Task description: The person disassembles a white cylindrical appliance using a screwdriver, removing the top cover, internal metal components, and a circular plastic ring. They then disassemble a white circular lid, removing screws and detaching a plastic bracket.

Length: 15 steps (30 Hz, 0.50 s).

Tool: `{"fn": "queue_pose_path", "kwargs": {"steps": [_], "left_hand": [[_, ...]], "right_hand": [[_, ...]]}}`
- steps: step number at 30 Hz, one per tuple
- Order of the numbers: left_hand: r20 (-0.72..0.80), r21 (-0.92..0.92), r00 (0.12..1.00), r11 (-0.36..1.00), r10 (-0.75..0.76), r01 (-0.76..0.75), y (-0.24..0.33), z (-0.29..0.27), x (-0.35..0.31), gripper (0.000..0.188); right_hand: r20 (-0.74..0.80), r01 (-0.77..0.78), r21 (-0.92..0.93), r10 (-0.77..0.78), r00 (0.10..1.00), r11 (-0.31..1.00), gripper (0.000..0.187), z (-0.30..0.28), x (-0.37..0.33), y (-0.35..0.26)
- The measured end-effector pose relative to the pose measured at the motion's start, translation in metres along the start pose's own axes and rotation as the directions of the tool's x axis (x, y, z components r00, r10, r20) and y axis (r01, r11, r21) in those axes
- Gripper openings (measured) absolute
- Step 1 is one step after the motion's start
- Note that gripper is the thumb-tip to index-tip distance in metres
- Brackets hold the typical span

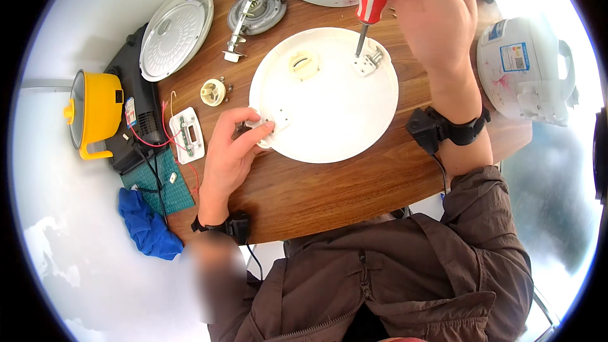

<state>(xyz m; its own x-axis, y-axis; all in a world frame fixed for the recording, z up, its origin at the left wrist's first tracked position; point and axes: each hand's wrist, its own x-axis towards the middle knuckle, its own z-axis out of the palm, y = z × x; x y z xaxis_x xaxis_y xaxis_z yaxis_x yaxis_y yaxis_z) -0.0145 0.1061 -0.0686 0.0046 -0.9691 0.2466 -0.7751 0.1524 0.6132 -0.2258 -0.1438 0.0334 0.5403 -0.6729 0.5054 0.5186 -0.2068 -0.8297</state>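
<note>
A white round plastic cover point(329, 120) lies on the wooden table in front of me. My left hand point(231, 149) pinches its left edge between thumb and fingers, beside a few small holes. From the far right, my right hand point(437, 19) is wrapped around a screwdriver point(372, 0) with a red and white striped handle. The screwdriver stands nearly upright, its tip at a small white clamp piece point(365, 66) near the cover's far right edge. Whether the tip sits in a screw is too small to tell. A cream ring point(304, 65) is on the cover's far part.
Left of the cover are a cream round part point(213, 92), a small white panel with wires point(187, 134), a metal heating assembly point(256, 12) and a white lid point(177, 33). A yellow pot point(101, 111) stands far left, a blue cloth point(147, 225) nearer. At right stands a white appliance body point(522, 66).
</note>
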Motion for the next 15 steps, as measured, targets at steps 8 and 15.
{"fn": "queue_pose_path", "kwargs": {"steps": [8,15], "left_hand": [[-0.056,0.071,0.995,0.994,0.088,-0.084,0.0,-0.001,0.004,0.052],[-0.067,0.064,0.992,0.993,0.107,-0.103,0.012,-0.019,0.008,0.059]], "right_hand": [[-0.07,0.183,0.218,-0.172,0.983,0.959,0.062,0.005,0.0,-0.003],[-0.13,0.173,0.426,-0.129,0.983,0.888,0.062,0.028,-0.011,-0.003]]}}
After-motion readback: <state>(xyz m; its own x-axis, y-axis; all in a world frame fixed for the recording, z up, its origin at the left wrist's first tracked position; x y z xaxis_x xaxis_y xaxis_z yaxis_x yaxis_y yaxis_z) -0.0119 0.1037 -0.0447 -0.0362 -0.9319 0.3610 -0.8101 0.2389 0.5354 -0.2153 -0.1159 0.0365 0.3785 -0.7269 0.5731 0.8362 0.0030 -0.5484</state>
